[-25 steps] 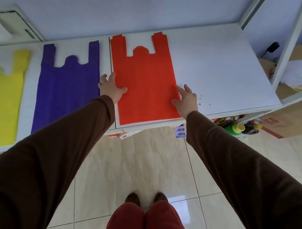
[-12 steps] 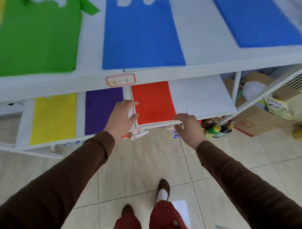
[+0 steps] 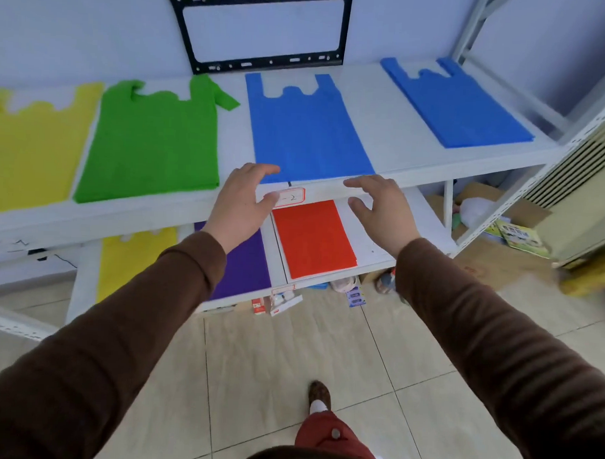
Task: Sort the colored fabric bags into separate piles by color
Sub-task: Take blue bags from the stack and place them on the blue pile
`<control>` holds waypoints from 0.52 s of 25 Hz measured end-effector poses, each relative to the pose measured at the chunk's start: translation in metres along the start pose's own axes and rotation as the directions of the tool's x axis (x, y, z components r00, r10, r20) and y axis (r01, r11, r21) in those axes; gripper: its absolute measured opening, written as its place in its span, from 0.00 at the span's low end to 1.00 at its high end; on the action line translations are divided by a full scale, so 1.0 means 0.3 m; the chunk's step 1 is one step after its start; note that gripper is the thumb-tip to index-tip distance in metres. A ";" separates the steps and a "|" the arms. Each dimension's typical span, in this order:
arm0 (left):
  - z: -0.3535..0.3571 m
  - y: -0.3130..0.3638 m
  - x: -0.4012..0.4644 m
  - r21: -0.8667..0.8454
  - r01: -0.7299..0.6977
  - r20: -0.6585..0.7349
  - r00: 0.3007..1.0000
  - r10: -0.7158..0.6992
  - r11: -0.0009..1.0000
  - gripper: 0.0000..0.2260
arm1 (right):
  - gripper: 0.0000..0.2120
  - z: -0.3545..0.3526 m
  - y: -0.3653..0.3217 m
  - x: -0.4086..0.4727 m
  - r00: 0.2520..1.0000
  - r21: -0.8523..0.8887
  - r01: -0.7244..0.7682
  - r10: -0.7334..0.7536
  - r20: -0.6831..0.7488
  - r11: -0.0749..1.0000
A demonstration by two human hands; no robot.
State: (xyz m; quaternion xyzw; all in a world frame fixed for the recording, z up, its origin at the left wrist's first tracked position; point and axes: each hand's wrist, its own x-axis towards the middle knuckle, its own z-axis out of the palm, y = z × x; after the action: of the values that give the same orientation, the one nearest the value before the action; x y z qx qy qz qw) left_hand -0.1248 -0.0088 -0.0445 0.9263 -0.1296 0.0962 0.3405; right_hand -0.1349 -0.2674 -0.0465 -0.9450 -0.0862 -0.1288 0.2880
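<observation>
Left hand point(image 3: 242, 201) fingers are curving loosely, spread, gripping nothing, and hovering at the near left corner of the middle blue bag point(image 3: 306, 126); right hand point(image 3: 380, 208) is doing likewise off its near right corner, contact unclear. That bag is lying flat on the upper shelf point(image 3: 399, 171) between a green bag point(image 3: 153, 145) and another blue bag point(image 3: 459, 104), with a yellow bag point(image 3: 33, 141) far left. Red bag point(image 3: 312, 238) and purple bag point(image 3: 245, 265) are lying on the lower shelf.

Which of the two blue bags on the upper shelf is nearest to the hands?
The middle blue bag, beside the green bag; both hands reach toward its near edge. The other blue bag lies far right.
</observation>
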 end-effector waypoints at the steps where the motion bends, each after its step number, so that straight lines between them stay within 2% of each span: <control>1: -0.013 -0.018 0.050 -0.015 0.007 -0.005 1.000 -0.007 1.000 0.18 | 0.15 -0.007 0.001 0.043 1.000 0.008 -0.013 0.013 -0.015 1.000; 5: -0.036 -0.081 0.296 -0.045 0.070 -0.018 0.997 -0.070 0.997 0.19 | 0.17 -0.011 0.056 0.247 0.995 -0.019 -0.102 0.101 -0.022 0.995; 8: -0.027 -0.126 0.484 -0.037 0.181 -0.011 0.983 -0.181 0.983 0.20 | 0.20 0.020 0.114 0.389 0.979 -0.093 -0.199 0.202 0.026 0.976; 13: 0.023 -0.246 0.746 0.123 0.438 0.056 0.893 -0.447 0.891 0.27 | 0.29 0.076 0.157 0.543 0.899 -0.319 -0.310 0.385 0.208 0.896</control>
State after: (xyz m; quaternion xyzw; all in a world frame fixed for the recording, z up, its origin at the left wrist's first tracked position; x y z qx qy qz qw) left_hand 0.1105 0.0019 -0.0347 0.9516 0.0760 -0.0155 0.2975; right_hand 0.0356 -0.2785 -0.0417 -0.9845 0.0667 0.0421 0.1566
